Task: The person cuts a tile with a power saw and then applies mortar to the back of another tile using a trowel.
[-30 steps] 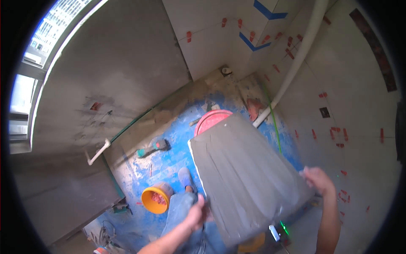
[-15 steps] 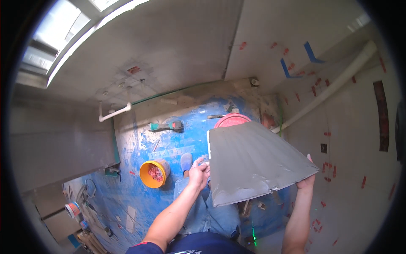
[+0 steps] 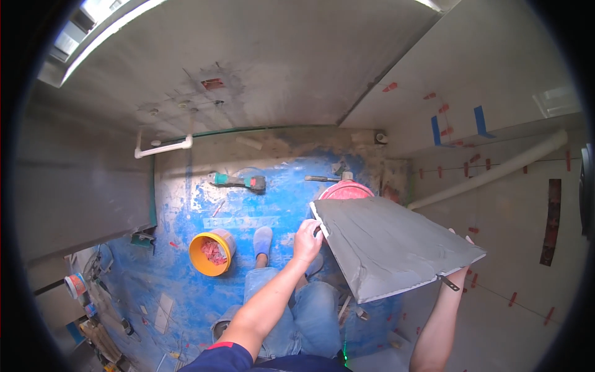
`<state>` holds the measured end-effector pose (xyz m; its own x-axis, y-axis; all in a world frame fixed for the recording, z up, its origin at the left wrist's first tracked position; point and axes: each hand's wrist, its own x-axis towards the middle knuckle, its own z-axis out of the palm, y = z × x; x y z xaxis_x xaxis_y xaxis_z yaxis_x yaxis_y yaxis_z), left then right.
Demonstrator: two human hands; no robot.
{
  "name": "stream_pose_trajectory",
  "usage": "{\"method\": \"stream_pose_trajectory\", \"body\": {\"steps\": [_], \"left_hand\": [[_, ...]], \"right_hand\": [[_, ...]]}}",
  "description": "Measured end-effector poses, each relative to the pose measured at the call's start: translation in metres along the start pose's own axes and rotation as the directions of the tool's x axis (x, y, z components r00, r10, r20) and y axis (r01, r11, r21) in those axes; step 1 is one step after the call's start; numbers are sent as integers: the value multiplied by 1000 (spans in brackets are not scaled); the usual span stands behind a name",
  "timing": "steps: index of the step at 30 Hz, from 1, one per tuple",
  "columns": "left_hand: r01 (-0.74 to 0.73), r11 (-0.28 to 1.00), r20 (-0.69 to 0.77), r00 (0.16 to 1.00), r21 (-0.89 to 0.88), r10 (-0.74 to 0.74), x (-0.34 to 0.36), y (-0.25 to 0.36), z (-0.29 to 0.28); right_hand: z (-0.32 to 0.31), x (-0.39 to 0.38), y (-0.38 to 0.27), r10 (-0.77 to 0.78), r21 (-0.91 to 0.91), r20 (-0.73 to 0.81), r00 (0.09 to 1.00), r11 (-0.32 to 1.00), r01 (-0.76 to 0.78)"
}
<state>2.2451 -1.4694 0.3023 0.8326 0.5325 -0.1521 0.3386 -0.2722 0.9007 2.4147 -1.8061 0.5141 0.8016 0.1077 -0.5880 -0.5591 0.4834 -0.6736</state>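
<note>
A tile [image 3: 403,248], its upper face coated with grey ridged mortar, is held up in front of me, tilted. My left hand [image 3: 308,240] is closed on its left edge, near the far corner. At the right corner my right hand [image 3: 463,270] supports it from below; most of that palm is hidden under the tile, while fingertips show past the far side. A small dark metal strip with holes [image 3: 449,283] sticks out from the tile's near edge, beside my right wrist. Just beyond the tile stands a pink-red bucket [image 3: 346,189], partly covered by it.
A yellow-rimmed bucket with red pieces [image 3: 228,265] stands left of my legs. Farther off lie a green power tool [image 3: 237,181] and a dark-handled tool [image 3: 321,178]. A white pipe [image 3: 164,149] juts from the wall. Red clips dot the right wall, where a pale pipe [image 3: 496,167] leans.
The tile has turned and its left edge now slants. My left hand has moved up along that edge. The metal strip now shows at the near edge. My view has shifted.
</note>
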Motion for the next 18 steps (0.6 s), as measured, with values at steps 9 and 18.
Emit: {"method": "stream_pose_trajectory", "body": {"steps": [9, 18], "left_hand": [[-146, 985, -60, 988, -90, 141, 6, -17, 6], [-382, 923, -285, 881, 47, 379, 27, -26, 21]], "right_hand": [[-66, 24, 75, -143, -6, -32, 989, 990, 143], [-60, 69, 161, -509, -786, 50, 859, 510, 349]]}}
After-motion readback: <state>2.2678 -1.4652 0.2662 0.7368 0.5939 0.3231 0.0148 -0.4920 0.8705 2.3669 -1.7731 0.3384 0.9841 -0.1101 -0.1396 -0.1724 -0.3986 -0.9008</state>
